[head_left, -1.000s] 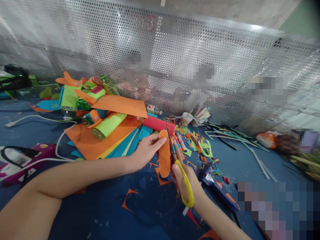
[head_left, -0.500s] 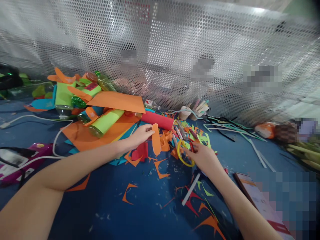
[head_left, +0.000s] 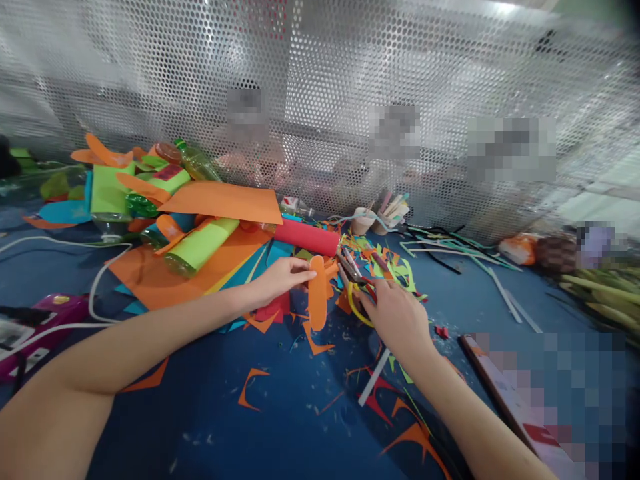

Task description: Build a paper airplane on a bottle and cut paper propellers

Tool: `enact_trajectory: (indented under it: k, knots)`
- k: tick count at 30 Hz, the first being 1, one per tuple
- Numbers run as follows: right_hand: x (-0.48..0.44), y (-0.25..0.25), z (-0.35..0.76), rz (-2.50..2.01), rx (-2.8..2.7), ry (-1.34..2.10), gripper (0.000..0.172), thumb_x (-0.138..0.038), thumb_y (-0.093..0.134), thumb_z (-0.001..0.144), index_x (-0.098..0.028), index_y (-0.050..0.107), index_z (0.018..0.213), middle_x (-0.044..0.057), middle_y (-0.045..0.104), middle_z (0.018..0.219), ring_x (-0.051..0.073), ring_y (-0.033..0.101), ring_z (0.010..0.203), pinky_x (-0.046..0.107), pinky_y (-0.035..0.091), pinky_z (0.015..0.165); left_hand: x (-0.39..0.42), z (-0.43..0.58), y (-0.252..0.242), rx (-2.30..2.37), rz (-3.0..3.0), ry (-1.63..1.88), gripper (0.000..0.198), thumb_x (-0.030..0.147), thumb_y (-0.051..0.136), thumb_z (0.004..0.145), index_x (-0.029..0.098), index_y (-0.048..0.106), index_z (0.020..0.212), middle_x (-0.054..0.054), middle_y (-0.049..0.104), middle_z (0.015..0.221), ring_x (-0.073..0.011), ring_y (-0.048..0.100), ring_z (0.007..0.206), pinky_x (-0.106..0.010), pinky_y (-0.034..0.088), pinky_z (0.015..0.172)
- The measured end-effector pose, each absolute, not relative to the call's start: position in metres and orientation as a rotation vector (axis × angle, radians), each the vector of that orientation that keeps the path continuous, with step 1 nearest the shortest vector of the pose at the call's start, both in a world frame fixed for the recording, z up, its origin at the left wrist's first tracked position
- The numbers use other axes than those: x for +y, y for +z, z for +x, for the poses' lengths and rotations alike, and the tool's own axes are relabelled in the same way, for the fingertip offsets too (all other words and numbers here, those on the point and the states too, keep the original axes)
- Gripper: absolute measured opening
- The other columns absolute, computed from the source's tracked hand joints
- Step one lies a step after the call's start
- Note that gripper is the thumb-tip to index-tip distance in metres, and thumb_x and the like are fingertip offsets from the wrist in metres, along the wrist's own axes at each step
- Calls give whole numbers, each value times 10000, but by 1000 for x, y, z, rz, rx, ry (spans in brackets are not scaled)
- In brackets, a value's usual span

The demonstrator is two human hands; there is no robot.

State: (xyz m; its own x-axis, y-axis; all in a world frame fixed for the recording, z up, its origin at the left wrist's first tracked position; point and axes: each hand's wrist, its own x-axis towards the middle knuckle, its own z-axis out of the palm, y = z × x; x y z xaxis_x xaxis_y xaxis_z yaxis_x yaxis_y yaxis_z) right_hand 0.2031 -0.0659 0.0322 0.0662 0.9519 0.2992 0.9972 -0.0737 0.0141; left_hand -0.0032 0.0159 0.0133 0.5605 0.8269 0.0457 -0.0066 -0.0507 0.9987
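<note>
My left hand (head_left: 283, 280) pinches the upper end of an orange paper strip with rounded ends (head_left: 317, 300), held upright above the table. My right hand (head_left: 400, 313) is closed at the red handle of what look like scissors (head_left: 353, 269), their metal part pointing away to the upper left. The fingertips are partly hidden. A yellow ring (head_left: 357, 310), perhaps a tape roll, shows below and partly behind the right fingers. Beyond both hands lies a red paper-wrapped cylinder (head_left: 307, 237). Orange and green paper scraps (head_left: 400, 270) are scattered around the right hand.
Paper-wrapped bottles (head_left: 203, 247) and an orange sheet (head_left: 220, 201) pile up at the left. Cups of markers (head_left: 393, 213) stand by the perforated metal screen (head_left: 330, 87). White cables (head_left: 103, 267) run at the left; a phone-like object (head_left: 500, 387) lies at the right.
My left hand has moved slightly right with the orange strip, which now stands straighter. My right hand has shifted a little left, covering more of the yellow ring. The view has turned slightly right.
</note>
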Motion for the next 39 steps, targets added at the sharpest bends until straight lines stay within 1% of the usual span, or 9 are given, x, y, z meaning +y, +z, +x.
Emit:
enact_trajectory:
  k: [4,8,10,16,22,26,31,36,39]
  knots:
    - [-75,35,189,-1524,-2220,-78,317,-214,555,816,-224,548,1132,80,566,1063,225,526,1022,360,438,874,13,-2,16,699,1397,738,222,335,598,765,130,640,840,-63,660,831,-153,606,735,-284,480,674]
    - [-77,31,181,-1263,-2211,131,162,-202,575,808,-230,647,951,65,551,973,190,547,909,333,469,795,8,-1,20,685,1400,703,252,357,595,769,123,645,847,-65,668,806,-150,615,699,-292,484,672]
    - [-76,29,181,-1258,-2096,185,103,-239,563,824,-215,662,841,58,567,890,186,562,851,328,474,761,3,1,24,714,1388,690,245,351,599,770,114,645,812,-53,662,747,-139,611,659,-284,484,661]
    - [-73,30,183,-1474,-1822,397,157,-326,584,798,-197,641,731,32,590,766,150,570,638,271,468,572,-7,6,29,660,1341,614,225,316,566,802,111,644,852,-60,674,739,-156,636,709,-301,493,703]
    - [-72,30,184,-1517,-1761,375,201,-365,559,798,-198,599,695,44,592,753,177,583,695,284,475,590,-6,5,20,521,1373,615,316,412,503,841,125,632,813,-67,668,771,-157,639,740,-298,484,736]
    - [-72,30,183,-1511,-1750,375,194,-349,555,799,-193,593,690,43,585,744,170,575,678,279,472,574,-7,5,17,543,1586,616,229,340,665,728,129,607,795,-29,652,769,-137,612,726,-268,462,711]
    - [-72,29,182,-1522,-1742,388,181,-336,563,796,-190,584,690,42,572,755,162,566,669,280,474,582,-9,7,14,516,1568,568,231,292,663,725,127,612,878,-43,667,835,-138,617,764,-271,461,731]
    - [-70,27,183,-1462,-1637,548,205,-349,591,773,-198,576,910,46,602,854,167,577,729,283,486,626,-9,7,11,544,1581,567,185,255,644,731,121,617,856,-50,678,835,-145,629,761,-264,467,708]
    - [-69,27,183,-1413,-1556,732,211,-369,579,775,-184,583,874,35,616,806,159,576,707,277,475,640,-9,7,11,527,1571,542,188,262,645,736,124,617,861,-50,686,838,-146,639,750,-257,477,692]
